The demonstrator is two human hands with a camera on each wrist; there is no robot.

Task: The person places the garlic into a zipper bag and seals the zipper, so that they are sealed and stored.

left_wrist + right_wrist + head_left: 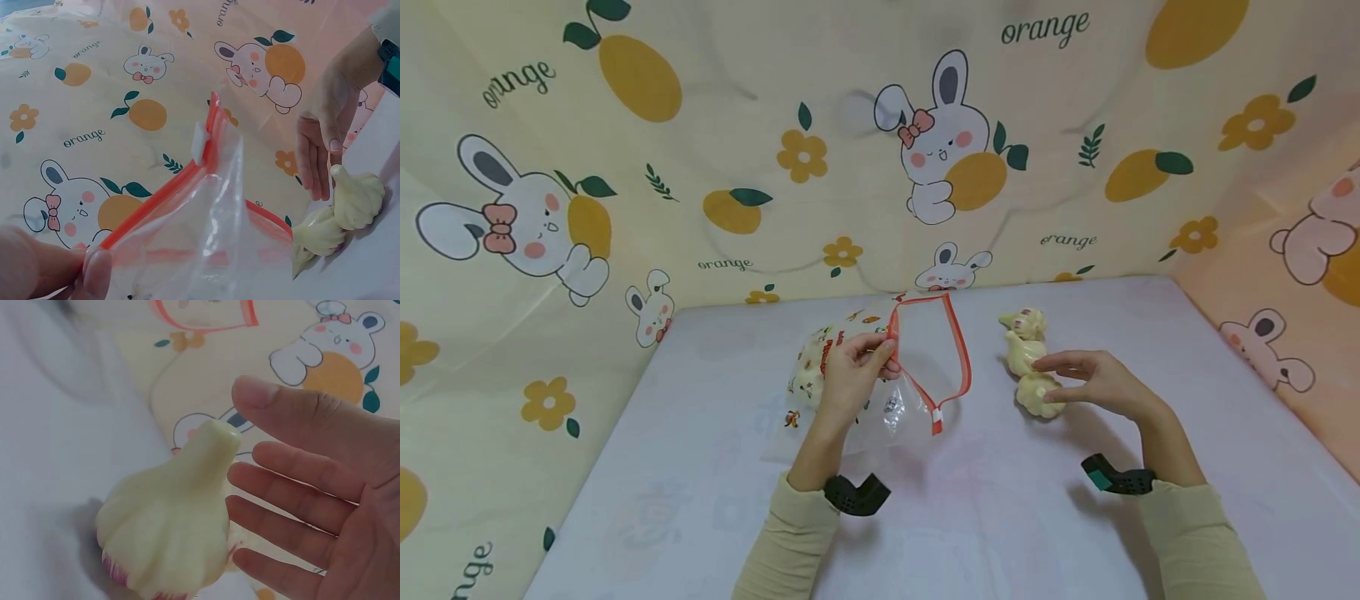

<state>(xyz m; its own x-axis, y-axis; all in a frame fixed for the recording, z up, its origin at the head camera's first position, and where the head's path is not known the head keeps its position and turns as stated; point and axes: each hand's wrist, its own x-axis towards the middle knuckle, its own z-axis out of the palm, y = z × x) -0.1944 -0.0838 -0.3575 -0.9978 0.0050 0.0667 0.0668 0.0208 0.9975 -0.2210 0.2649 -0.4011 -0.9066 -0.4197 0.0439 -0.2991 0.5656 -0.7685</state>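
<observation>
Left hand: the left hand [853, 367] pinches the red zip strip [962, 346] between thumb and fingers, at the mouth of the bag.
Bag: clear plastic zip bag [880, 437] with small coloured prints, lying on the table left of the bulbs; mouth gapes in a red-edged loop, white slider [199, 144] at the near corner.
Right hand: the right hand [1101, 385] has fingers extended, thumb well apart, gripping nothing; fingertips are at the bulbs, though actual contact is hard to call.
Bulbs: glossy pale-cream garlic bulbs [1026, 354] with purple streaks, in a row on the table, right of the bag.
Surface: smooth white tabletop [985, 517] with a faint lavender cast; soft shadows by the bulbs and under the right forearm.
Room: cream printed backdrop [850, 50] hangs behind the far edge and continues down the left; bunnies with pink bows, oranges, yellow flowers, green leaves, "orange" lettering. Slight creases. Right-side panel [1232, 250] reads peachier, same print.
Person: beige sleeves [790, 533], a black wrist device [857, 497] on each arm.
</observation>
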